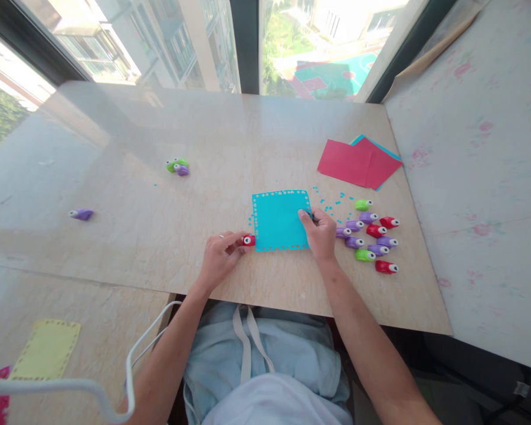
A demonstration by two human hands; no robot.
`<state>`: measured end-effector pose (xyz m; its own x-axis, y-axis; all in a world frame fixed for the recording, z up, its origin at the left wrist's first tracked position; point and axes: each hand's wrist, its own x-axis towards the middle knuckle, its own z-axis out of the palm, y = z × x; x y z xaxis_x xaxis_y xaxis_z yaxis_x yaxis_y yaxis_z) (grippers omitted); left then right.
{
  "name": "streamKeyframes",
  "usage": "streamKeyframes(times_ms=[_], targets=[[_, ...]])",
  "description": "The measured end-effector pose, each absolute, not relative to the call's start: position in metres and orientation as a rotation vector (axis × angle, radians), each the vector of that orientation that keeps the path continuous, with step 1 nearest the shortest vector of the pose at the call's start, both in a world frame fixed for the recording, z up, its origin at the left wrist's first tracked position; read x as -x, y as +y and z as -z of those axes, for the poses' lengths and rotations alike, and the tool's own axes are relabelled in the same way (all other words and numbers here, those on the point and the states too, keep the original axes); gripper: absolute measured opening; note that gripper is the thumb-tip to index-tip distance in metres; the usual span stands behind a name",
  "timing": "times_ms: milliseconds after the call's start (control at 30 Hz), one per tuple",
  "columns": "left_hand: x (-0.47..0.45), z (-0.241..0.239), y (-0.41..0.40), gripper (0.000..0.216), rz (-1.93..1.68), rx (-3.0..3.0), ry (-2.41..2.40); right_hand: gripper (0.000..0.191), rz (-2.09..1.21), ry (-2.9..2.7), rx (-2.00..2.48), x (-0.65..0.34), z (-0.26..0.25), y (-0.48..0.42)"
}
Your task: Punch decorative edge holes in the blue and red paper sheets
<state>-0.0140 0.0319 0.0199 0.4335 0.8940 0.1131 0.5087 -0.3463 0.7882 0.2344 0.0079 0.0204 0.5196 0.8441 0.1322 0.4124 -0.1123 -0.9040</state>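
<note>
**Small red plastic punch [249, 240] at the edge of a turquoise paper square [279, 221]**

The turquoise paper square is at the centre of the frame, its borders lined with punched holes. The left hand [221, 255] holds the red punch between thumb and fingers at the square's left edge, near the lower-left corner. The right hand [323, 235] grips the square's right edge, thumb on top. A cluster of red, green and purple plastic punches [376, 231] sits right of centre; red paper sheets [346, 162] lie at upper right.
</note>
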Motion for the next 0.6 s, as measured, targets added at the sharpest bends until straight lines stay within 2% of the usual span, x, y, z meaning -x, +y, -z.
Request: streamKeyframes(times_ms=[600], targets=[[0.0153, -0.0156, 0.0331, 0.023, -0.687, -2.051, 1.153, 0.032, -0.520, -1.071, 1.726, -0.2335, -0.0189, 0.0082]])
